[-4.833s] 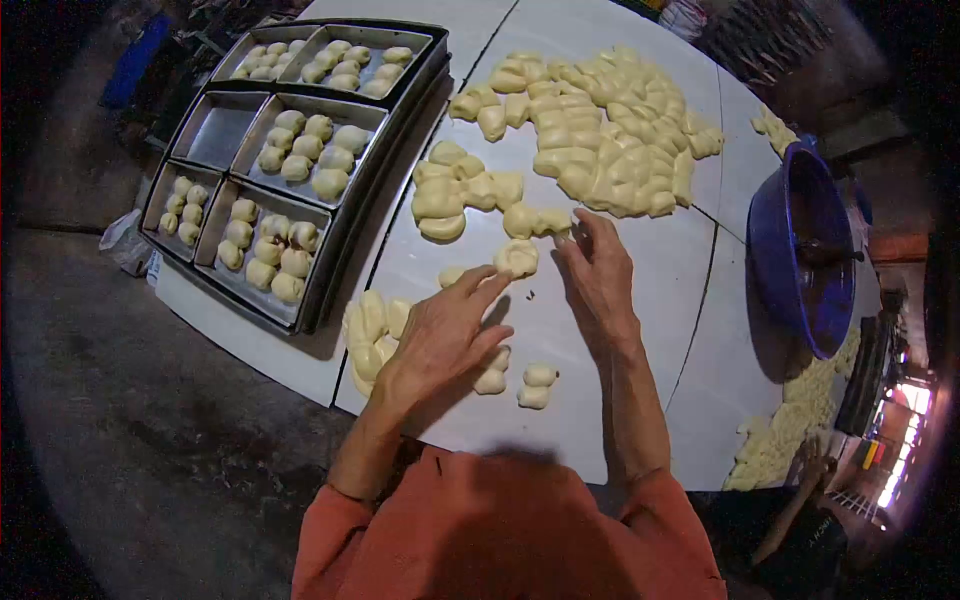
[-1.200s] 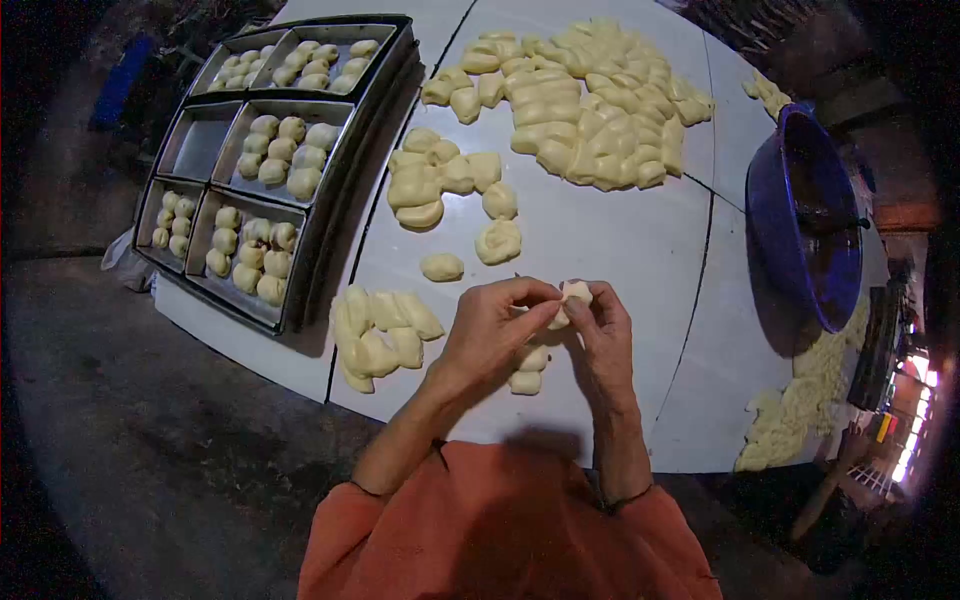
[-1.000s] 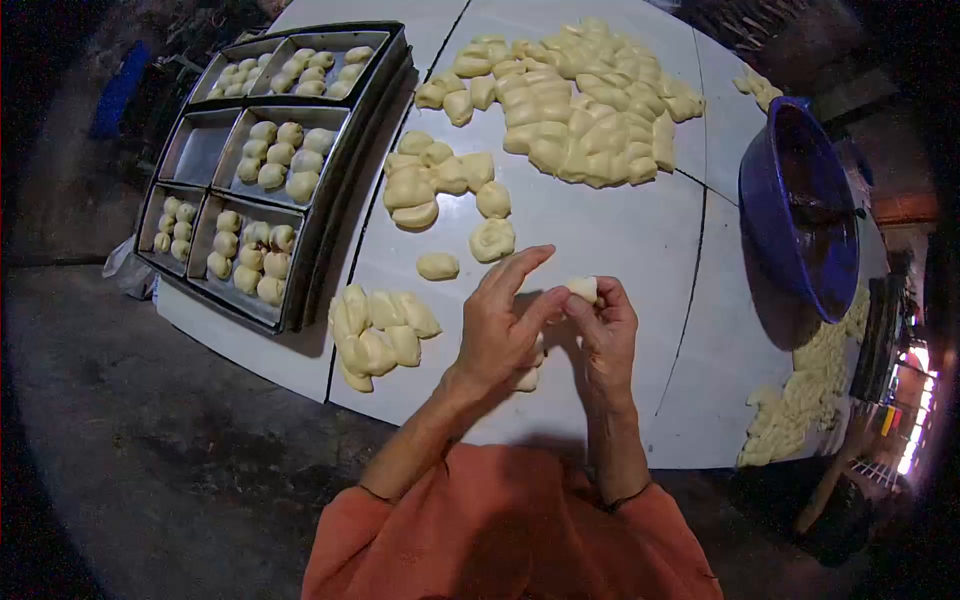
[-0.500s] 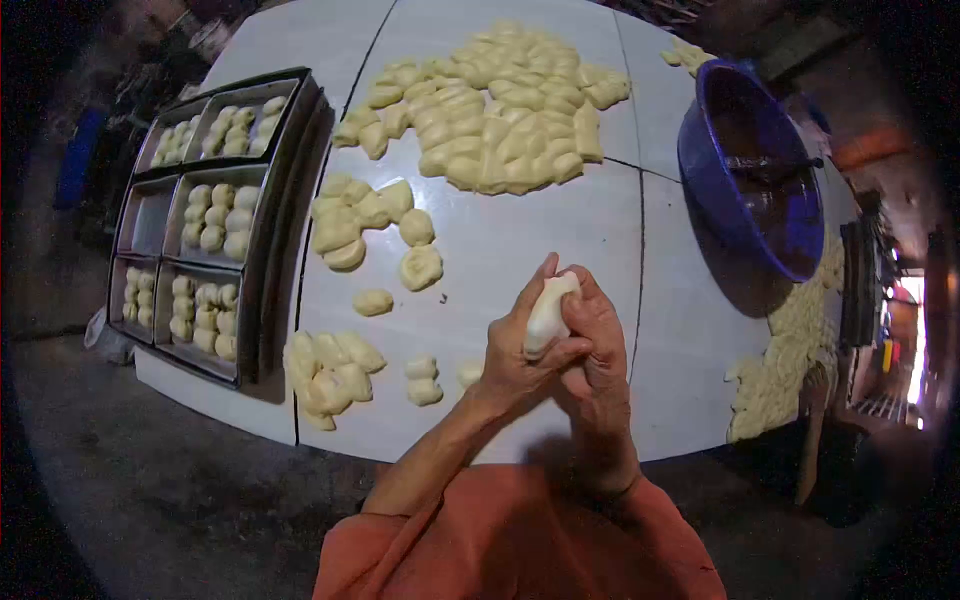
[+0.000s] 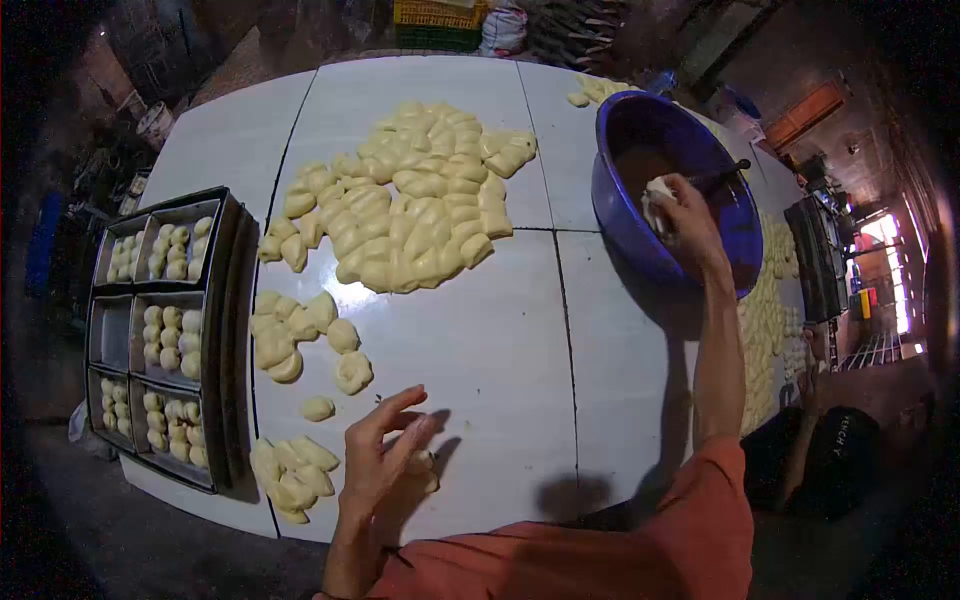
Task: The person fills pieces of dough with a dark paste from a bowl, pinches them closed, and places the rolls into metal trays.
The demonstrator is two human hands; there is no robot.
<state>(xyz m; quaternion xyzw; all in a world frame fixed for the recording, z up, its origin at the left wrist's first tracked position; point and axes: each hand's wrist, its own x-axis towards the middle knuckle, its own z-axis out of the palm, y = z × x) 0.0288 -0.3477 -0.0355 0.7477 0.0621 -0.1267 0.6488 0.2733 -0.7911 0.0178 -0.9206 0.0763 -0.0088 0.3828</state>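
My right hand (image 5: 690, 225) reaches over the rim of a deep purple basin (image 5: 620, 200) on the right, its fingers closed on a whitish piece of dough (image 5: 658, 190). Inside the basin lies a brown mass (image 5: 645, 165), and a dark handle (image 5: 722, 176) juts out toward the far right. Low over the table, my left hand (image 5: 385, 450) is open, fingers apart, with nothing seen in them. A small dough piece (image 5: 428, 470) lies beside it, partly hidden by that hand. Left of the hand sits a cluster of dough pieces (image 5: 292, 475).
A dark tray rack (image 5: 225, 330) with several compartments of dough balls (image 5: 172, 340) stands at the table's left edge. Many dough pieces (image 5: 410, 210) cover the middle back. More dough (image 5: 760, 340) spreads along the right, where another person's arm (image 5: 800, 450) shows.
My hands have parted. The right one moved from the middle to the basin with the dough, while the left let go and dropped toward the small dough piece. The view has shifted.
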